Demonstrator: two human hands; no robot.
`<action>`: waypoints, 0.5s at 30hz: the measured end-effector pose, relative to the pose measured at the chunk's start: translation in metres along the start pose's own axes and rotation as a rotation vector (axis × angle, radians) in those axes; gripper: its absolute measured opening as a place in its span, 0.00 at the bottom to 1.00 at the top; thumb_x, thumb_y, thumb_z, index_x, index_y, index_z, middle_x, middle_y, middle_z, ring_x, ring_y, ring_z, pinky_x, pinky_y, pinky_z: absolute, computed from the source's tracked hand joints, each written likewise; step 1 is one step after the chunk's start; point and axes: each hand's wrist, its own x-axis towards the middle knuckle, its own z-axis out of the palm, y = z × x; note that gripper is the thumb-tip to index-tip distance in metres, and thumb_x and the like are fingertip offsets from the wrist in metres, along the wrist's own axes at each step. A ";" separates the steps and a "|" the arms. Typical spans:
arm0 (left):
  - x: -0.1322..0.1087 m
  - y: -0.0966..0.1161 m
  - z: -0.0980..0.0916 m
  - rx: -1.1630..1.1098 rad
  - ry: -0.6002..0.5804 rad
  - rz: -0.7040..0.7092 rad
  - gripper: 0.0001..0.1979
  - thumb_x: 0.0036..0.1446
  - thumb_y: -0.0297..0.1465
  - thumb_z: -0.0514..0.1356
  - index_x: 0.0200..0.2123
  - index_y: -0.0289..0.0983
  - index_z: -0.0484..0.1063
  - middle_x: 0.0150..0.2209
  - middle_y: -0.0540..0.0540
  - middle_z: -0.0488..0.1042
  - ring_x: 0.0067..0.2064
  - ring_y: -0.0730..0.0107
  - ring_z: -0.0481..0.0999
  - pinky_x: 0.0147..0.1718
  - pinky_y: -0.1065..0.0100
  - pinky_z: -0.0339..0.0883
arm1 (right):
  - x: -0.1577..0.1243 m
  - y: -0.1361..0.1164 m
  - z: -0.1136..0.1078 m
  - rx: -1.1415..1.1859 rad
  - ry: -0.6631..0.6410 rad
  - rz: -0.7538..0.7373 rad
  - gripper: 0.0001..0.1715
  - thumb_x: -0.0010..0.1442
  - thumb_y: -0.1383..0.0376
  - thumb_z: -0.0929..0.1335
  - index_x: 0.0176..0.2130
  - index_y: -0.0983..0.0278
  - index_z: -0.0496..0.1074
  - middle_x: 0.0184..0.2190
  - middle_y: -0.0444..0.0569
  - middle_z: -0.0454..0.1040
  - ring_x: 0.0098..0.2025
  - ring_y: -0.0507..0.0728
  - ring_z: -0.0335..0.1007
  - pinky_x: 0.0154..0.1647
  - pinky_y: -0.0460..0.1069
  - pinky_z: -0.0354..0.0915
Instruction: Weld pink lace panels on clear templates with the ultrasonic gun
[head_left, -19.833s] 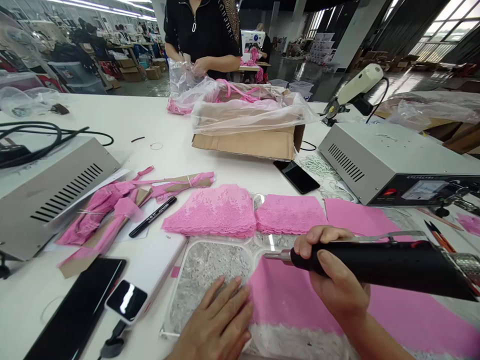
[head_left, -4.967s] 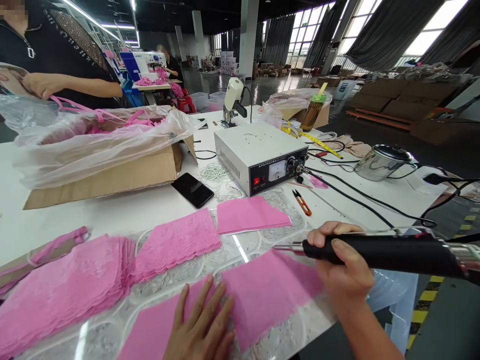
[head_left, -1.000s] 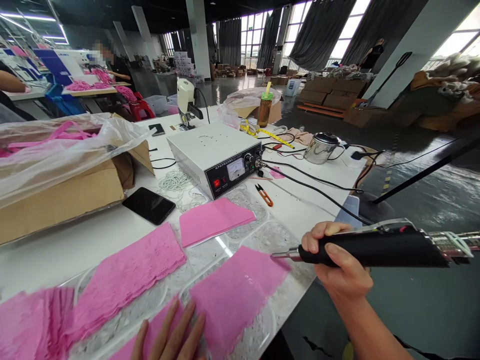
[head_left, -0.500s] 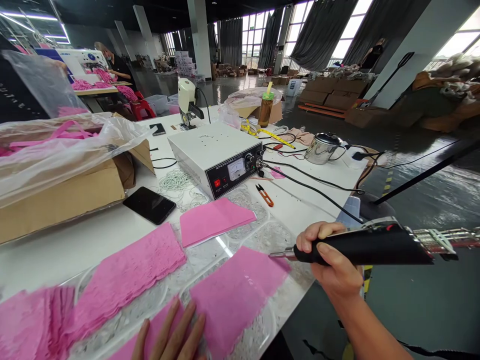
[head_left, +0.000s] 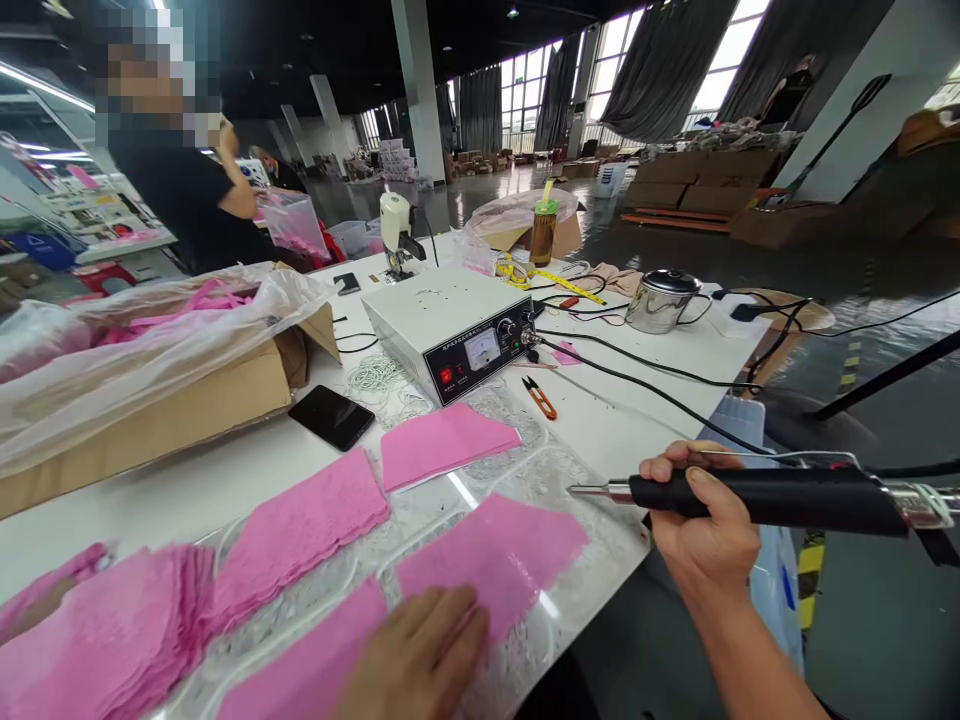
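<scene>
My right hand (head_left: 709, 510) is wrapped round the black grip of a handheld ultrasonic tool (head_left: 810, 497). Its slim metal tip points left, just right of a pink fabric piece (head_left: 499, 555) and apart from it. My left hand (head_left: 420, 650), blurred by motion, rests on that piece's lower left edge. Its thumb is hidden, so I cannot tell if it pinches the fabric. Under and left of it lies another pink piece (head_left: 307, 660). Stacks of pink pieces (head_left: 307, 525) spread leftward, and a smaller pink stack (head_left: 446, 443) lies behind.
A white generator box (head_left: 442, 315) with a lit red switch stands mid-table, its cables running right. Orange thread snips (head_left: 540, 398), a black phone (head_left: 331, 417) and a lidded glass mug (head_left: 664, 300) lie around. A carton (head_left: 150, 430) borders the left; a person (head_left: 187, 200) stands behind it.
The tool's tip has come away from the fabric and moved right. My left hand has slid right onto the piece, its fingers drawn closer together. A person has appeared at the upper left.
</scene>
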 end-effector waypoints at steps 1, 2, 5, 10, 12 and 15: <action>0.023 0.001 -0.002 -0.072 -0.098 -0.034 0.13 0.67 0.35 0.55 0.50 0.37 0.72 0.49 0.42 0.77 0.45 0.61 0.78 0.42 0.67 0.74 | -0.001 -0.001 -0.002 -0.004 0.014 0.004 0.14 0.40 0.68 0.71 0.31 0.60 0.69 0.29 0.37 0.71 0.26 0.49 0.67 0.29 0.47 0.66; 0.047 0.003 -0.002 -0.140 -0.235 -0.071 0.11 0.65 0.29 0.54 0.48 0.37 0.72 0.49 0.43 0.76 0.45 0.62 0.77 0.43 0.66 0.73 | -0.002 -0.001 -0.004 -0.007 0.025 0.005 0.14 0.40 0.68 0.72 0.31 0.60 0.70 0.29 0.38 0.72 0.27 0.49 0.68 0.30 0.48 0.67; 0.111 0.004 0.009 -0.199 -0.419 -0.114 0.11 0.61 0.20 0.53 0.41 0.36 0.73 0.48 0.43 0.74 0.46 0.64 0.76 0.44 0.67 0.72 | -0.007 -0.003 -0.012 -0.044 0.038 0.002 0.19 0.40 0.67 0.73 0.36 0.60 0.72 0.30 0.39 0.74 0.29 0.51 0.70 0.34 0.50 0.70; 0.168 -0.003 0.031 -0.268 -0.524 -0.112 0.05 0.64 0.26 0.58 0.43 0.34 0.73 0.48 0.42 0.73 0.43 0.65 0.76 0.42 0.62 0.73 | -0.015 -0.003 -0.026 -0.185 0.016 -0.023 0.26 0.43 0.64 0.75 0.44 0.58 0.72 0.35 0.40 0.77 0.32 0.51 0.73 0.38 0.50 0.72; 0.177 -0.004 0.036 -0.325 -0.557 -0.121 0.11 0.65 0.33 0.60 0.48 0.34 0.71 0.50 0.42 0.72 0.45 0.64 0.76 0.43 0.58 0.73 | -0.018 -0.004 -0.031 -0.213 0.025 0.005 0.28 0.42 0.63 0.76 0.45 0.58 0.72 0.36 0.40 0.77 0.33 0.51 0.75 0.38 0.48 0.73; 0.178 -0.009 0.034 -0.453 -0.580 -0.143 0.13 0.65 0.34 0.61 0.49 0.34 0.71 0.50 0.42 0.73 0.48 0.62 0.75 0.46 0.56 0.73 | -0.024 -0.006 -0.046 -0.348 0.015 0.063 0.38 0.40 0.61 0.78 0.52 0.54 0.71 0.42 0.41 0.79 0.35 0.52 0.77 0.36 0.46 0.75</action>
